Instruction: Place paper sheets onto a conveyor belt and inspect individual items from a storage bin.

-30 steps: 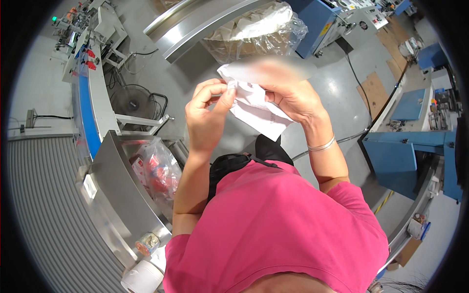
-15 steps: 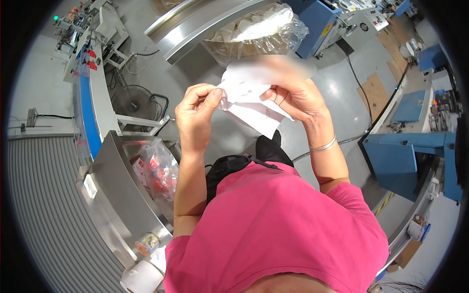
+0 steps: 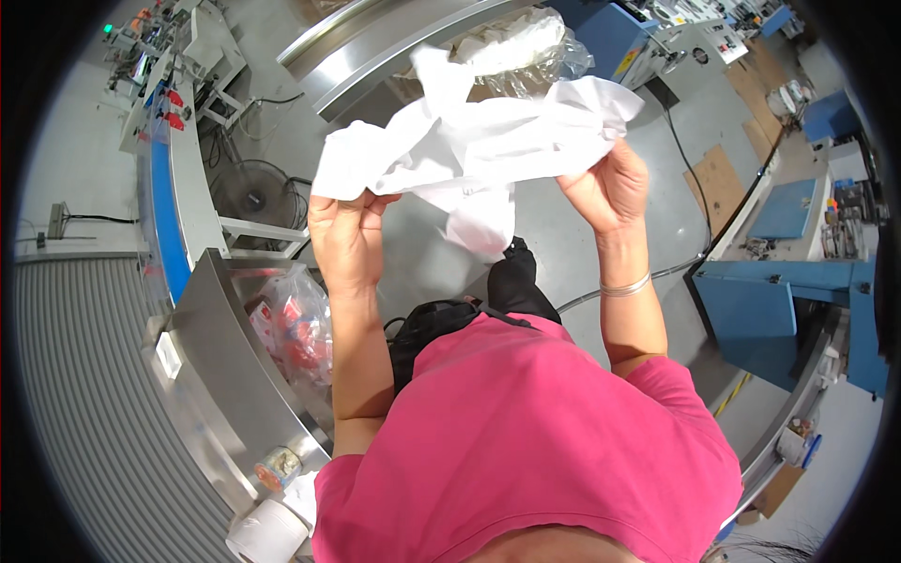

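Note:
A thin white fabric piece (image 3: 469,141) is stretched out between my two hands, with folds across it and loose parts hanging below and sticking up. Its exact kind, perhaps a small garment, cannot be made out. Its left end is pinched in my left hand (image 3: 347,239), the fingertips partly behind the cloth. My right hand (image 3: 610,192) grips the other end, thumb and fingers closed on the edge. Beyond the cloth stands a carton lined with a clear plastic bag (image 3: 574,58), holding white cloth (image 3: 511,42).
A steel table (image 3: 375,61) crosses the far side. At my left are a steel counter (image 3: 221,347), a plastic bag with red-and-white contents (image 3: 305,328), a white roll (image 3: 267,533) and a tape roll (image 3: 279,467). Blue machinery (image 3: 746,305) stands at right; a cable (image 3: 682,159) runs over the floor.
My hands have moved apart, the left one left and down, the right one slightly right. The white fabric piece, bunched between them before, is now spread wide.

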`<state>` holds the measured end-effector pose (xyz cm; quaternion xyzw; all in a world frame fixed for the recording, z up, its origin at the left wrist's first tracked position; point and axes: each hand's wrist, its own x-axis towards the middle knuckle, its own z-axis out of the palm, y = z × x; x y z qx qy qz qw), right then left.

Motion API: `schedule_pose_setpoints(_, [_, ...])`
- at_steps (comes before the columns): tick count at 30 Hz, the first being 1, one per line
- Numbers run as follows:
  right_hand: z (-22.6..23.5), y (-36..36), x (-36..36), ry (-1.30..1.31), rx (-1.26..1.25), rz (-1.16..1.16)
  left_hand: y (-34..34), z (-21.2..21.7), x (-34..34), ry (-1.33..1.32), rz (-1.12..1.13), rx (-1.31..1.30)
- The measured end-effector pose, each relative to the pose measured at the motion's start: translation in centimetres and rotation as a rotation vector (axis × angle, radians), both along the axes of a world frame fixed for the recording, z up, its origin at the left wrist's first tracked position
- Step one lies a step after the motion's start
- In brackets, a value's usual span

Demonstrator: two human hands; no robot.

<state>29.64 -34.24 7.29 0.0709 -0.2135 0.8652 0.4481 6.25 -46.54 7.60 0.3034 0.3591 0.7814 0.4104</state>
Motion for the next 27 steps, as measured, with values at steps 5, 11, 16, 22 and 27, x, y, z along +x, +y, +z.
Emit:
schedule_pose_setpoints(5, [-0.2,0.6,0.5,0.006,-0.031,0.030,0.1,-0.3,-0.3,-0.189,0.008,0.077])
schedule_pose_setpoints(11, [-1.0,1.4,1.1,-0.046,-0.014,-0.086,0.3,-1.2,-0.7,-0.165,-0.017,0.087])
schedule_pose_setpoints(16, [-0.8,0.1,-0.7,-0.081,-0.021,-0.003,-0.3,-0.2,0.4,-0.081,0.066,0.004])
schedule_pose_setpoints(22, [-4.9,-1.1,-3.9,-0.380,-0.011,0.288,0.8,-2.8,3.9,0.495,-0.070,-0.121])
schedule_pose_setpoints(27, [-0.9,-1.4,-7.0,-0.647,0.154,0.255,2.0,-3.5,6.5,1.034,0.226,-0.207])
